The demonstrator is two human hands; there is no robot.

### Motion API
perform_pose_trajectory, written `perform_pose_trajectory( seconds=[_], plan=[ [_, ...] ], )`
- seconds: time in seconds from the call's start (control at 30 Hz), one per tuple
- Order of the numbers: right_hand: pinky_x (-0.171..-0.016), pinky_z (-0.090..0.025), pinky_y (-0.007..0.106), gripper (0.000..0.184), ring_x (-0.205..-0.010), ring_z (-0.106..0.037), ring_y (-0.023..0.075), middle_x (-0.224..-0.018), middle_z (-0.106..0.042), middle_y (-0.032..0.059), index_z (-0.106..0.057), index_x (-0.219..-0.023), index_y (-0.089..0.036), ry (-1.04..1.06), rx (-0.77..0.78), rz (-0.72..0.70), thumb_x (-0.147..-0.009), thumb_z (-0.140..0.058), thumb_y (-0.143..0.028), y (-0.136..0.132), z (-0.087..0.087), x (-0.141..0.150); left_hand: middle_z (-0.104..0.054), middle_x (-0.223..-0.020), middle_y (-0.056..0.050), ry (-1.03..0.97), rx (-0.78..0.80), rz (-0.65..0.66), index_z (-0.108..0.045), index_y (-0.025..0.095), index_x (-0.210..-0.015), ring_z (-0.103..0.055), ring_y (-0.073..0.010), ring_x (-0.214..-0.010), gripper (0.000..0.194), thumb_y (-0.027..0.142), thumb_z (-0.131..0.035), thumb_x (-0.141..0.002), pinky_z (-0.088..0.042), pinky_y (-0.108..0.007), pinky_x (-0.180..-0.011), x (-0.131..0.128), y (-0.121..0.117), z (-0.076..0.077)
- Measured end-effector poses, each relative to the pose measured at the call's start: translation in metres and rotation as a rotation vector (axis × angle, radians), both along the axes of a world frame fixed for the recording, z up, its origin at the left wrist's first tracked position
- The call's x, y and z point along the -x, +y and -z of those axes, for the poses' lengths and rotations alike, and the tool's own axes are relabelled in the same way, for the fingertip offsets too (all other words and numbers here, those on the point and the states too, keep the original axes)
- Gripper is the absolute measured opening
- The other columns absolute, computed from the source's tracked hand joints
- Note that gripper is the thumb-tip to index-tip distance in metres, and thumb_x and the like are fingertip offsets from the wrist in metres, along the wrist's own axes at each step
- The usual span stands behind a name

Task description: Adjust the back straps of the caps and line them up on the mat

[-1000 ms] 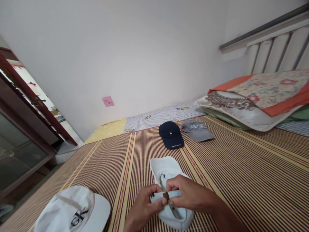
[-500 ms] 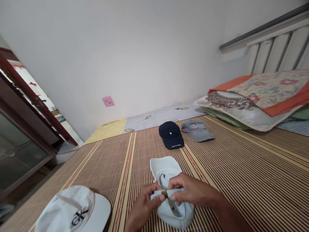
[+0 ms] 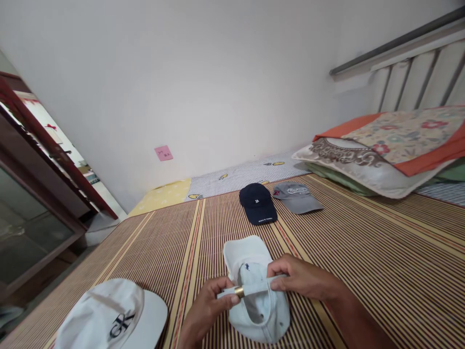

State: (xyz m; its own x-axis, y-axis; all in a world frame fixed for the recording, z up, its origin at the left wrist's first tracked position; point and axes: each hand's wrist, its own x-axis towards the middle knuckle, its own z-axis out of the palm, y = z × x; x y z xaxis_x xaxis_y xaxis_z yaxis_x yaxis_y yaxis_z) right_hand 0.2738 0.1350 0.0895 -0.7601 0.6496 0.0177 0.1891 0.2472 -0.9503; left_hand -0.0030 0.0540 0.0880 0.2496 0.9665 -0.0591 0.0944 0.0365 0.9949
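We identify the pale wall as the backdrop, with the striped mat spread below it. At the far right, we locate the pillow stack. The white cap lies at near left, apart from both hands. The pale blue cap rests on the mat at near centre, interior visible and visor toward the far side. Beyond it, we find the navy cap just beside the gray cap. Our left hand has its grip closed on the strap beside the clasp; our right hand has its grip closed at the strap's right end, by the cap edge. Status: the strap bridges the rear opening and passes through the brass-coloured clasp, so we judge threading done and adjustment in progress. We cannot tell whether the clasp is locked; final seating and release of both grips appear outstanding.
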Motion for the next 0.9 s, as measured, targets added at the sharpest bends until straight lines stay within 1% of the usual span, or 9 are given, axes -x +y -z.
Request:
perform_pose_trajectory(
  seconds=[0.2, 0.43, 0.53, 0.63, 0.7, 0.73, 0.8, 0.9],
  plan=[
    [-0.062, -0.031, 0.025, 0.023, -0.068, -0.046, 0.0128, -0.070, -0.053, -0.0041, -0.065, -0.074, -0.017, 0.023, -0.040, 0.022, -0.087, -0.065, -0.036, 0.004, 0.000, -0.005, -0.049, -0.062, 0.004, -0.030, 0.066, -0.051, -0.060, 0.017, -0.065, -0.036, -0.0106, -0.060, 0.045, 0.051, -0.089, -0.064, -0.027, -0.025, -0.059, 0.000, -0.003, -0.005],
    [-0.059, -0.029, 0.025, 0.024, -0.064, -0.044, 0.0120, -0.067, -0.052, -0.0043, -0.068, -0.076, -0.015, 0.039, 0.023, 0.054, -0.084, -0.068, -0.037, 0.002, -0.004, -0.007, -0.047, -0.060, 0.005, -0.042, 0.045, -0.071, -0.060, 0.017, -0.065, -0.035, -0.0098, -0.058, 0.048, 0.056, -0.088, -0.064, -0.026, -0.023, -0.056, 0.000, -0.003, -0.005],
    [-0.060, -0.032, 0.024, 0.026, -0.065, -0.049, 0.0123, -0.069, -0.058, -0.0028, -0.073, -0.080, -0.014, 0.066, 0.079, 0.050, -0.081, -0.074, -0.039, 0.002, -0.003, -0.007, -0.045, -0.059, 0.006, -0.091, 0.029, -0.072, -0.060, 0.017, -0.066, -0.033, -0.0094, -0.057, 0.049, 0.058, -0.088, -0.064, -0.026, -0.023, -0.055, 0.004, -0.004, -0.005],
    [-0.065, -0.038, 0.025, 0.031, -0.069, -0.057, 0.0139, -0.076, -0.068, 0.0006, -0.079, -0.089, -0.014, 0.076, 0.139, -0.006, -0.076, -0.081, -0.042, 0.002, 0.001, -0.005, -0.047, -0.060, 0.004, -0.111, 0.009, -0.073, -0.059, 0.017, -0.067, -0.035, -0.0100, -0.058, 0.050, 0.058, -0.087, -0.064, -0.026, -0.024, -0.055, 0.008, -0.006, -0.005],
    [-0.065, -0.040, 0.024, 0.032, -0.072, -0.059, 0.0144, -0.079, -0.071, 0.0013, -0.081, -0.090, -0.016, 0.055, 0.168, -0.031, -0.071, -0.086, -0.041, 0.002, 0.004, -0.002, -0.049, -0.061, 0.003, -0.115, 0.005, -0.079, -0.059, 0.017, -0.067, -0.037, -0.0103, -0.058, 0.050, 0.058, -0.087, -0.064, -0.026, -0.024, -0.055, 0.009, -0.007, -0.005],
    [-0.063, -0.038, 0.023, 0.032, -0.071, -0.058, 0.0139, -0.077, -0.070, 0.0005, -0.081, -0.088, -0.016, 0.041, 0.183, -0.042, -0.069, -0.087, -0.041, 0.002, 0.006, 0.000, -0.049, -0.062, 0.003, -0.114, 0.004, -0.081, -0.059, 0.017, -0.067, -0.037, -0.0103, -0.058, 0.050, 0.058, -0.087, -0.064, -0.027, -0.024, -0.055, 0.010, -0.008, -0.005],
    [-0.057, -0.032, 0.022, 0.030, -0.064, -0.051, 0.0112, -0.068, -0.064, -0.0028, -0.079, -0.080, -0.015, 0.018, 0.212, -0.077, -0.067, -0.088, -0.041, 0.002, 0.008, 0.003, -0.049, -0.061, 0.003, -0.101, -0.001, -0.082, -0.060, 0.017, -0.067, -0.037, -0.0103, -0.058, 0.051, 0.059, -0.087, -0.063, -0.027, -0.024, -0.055, 0.014, -0.010, -0.005],
    [-0.052, -0.023, 0.022, 0.035, -0.056, -0.038, 0.0079, -0.060, -0.051, -0.0067, -0.071, -0.071, -0.015, 0.058, 0.216, -0.127, -0.070, -0.087, -0.046, -0.002, 0.003, 0.002, -0.050, -0.061, 0.003, -0.083, -0.001, -0.103, -0.061, 0.017, -0.068, -0.038, -0.0103, -0.058, 0.052, 0.060, -0.088, -0.061, -0.028, -0.024, -0.055, 0.020, -0.014, -0.008]
  ],
)
